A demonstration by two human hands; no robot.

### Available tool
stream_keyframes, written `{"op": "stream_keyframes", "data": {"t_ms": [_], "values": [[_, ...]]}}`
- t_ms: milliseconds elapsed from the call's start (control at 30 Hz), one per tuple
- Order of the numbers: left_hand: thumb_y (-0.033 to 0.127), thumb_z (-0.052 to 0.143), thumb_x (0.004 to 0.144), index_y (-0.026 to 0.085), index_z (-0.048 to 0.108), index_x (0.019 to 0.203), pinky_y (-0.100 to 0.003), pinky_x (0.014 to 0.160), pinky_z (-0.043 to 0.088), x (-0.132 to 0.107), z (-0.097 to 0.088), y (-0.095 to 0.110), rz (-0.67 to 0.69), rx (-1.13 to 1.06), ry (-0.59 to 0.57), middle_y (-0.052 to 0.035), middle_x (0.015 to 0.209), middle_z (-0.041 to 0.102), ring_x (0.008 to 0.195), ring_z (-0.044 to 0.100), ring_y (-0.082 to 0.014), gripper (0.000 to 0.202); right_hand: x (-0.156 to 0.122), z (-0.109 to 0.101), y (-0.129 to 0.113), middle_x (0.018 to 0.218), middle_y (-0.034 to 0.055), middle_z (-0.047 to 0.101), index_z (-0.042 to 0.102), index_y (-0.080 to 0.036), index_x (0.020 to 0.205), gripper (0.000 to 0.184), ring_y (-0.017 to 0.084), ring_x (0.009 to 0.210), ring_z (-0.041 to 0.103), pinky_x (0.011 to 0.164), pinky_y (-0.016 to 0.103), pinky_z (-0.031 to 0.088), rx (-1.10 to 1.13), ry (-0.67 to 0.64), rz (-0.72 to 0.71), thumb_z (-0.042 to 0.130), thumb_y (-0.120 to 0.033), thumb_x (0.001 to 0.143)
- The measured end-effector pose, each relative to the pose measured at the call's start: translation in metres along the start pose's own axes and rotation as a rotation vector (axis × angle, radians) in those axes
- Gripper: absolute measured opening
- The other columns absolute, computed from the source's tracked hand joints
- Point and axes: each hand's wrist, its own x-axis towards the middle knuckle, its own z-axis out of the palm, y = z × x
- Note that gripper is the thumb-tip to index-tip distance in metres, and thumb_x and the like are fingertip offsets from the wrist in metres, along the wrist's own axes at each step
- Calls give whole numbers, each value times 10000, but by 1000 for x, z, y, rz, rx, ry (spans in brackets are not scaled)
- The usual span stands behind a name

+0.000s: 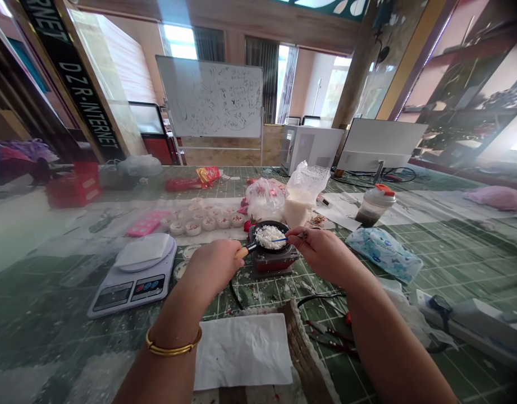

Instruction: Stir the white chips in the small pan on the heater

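My left hand (pixel 218 264) is closed around the wooden handle of a small black frying pan (pixel 258 242). The pan rests on a small dark red electric burner (pixel 273 262) and holds white flakes or pellets (pixel 270 236). In my right hand (pixel 315 249) is pinched a thin blue stick (pixel 280 240), its tip in the white pellets. The kind of stick is too small to make out. Just behind the pan stand a clear bag of white granules (pixel 300 205) and a tied plastic bag (pixel 264 199).
At left sit a kitchen scale (pixel 136 269), several small filled cups (pixel 195 224) and a pink mold (pixel 149 223). To the right are a shaker bottle (pixel 375 206), a blue wipes pack (pixel 384 253) and a power strip (pixel 472 325). White paper (pixel 243 350) and pliers (pixel 332 336) lie in front.
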Motion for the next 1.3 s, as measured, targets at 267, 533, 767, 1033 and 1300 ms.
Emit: {"op": "stream_keyframes", "data": {"t_ms": [267,533,767,1033,1300], "values": [[347,470,742,229,545,706,-240,495,233,0,0,0,-6,-10,-6,-1,733,615,644,530,-148,144,2,6,-1,673,13,643,620,-224,968,304,144,614,562,574,238,378,41,26,-7,371,-361,860],[346,464,750,226,550,713,-235,499,232,0,-1,-1,3,-14,-10,-6,734,615,636,523,-143,152,3,1,5,735,29,664,620,-223,946,316,172,699,590,627,257,401,-30,69,42,360,-382,861],[350,470,752,228,560,724,-231,501,234,0,-1,0,-1,-12,-11,-5,743,619,643,525,-138,154,2,-2,7,791,34,678,619,-225,934,313,175,730,603,646,259,407,-34,102,43,358,-384,865],[338,465,761,230,566,736,-234,499,252,-1,-1,-1,12,-8,-13,-5,744,624,653,540,-146,149,-1,-3,5,790,41,677,621,-218,911,308,185,741,603,672,273,414,-9,65,28,365,-382,863],[340,464,764,224,563,744,-244,532,294,0,-1,-1,14,2,-29,-15,753,622,680,552,-160,154,-2,-3,0,766,38,675,629,-210,901,304,178,717,601,658,270,417,28,29,18,379,-376,855]]}}
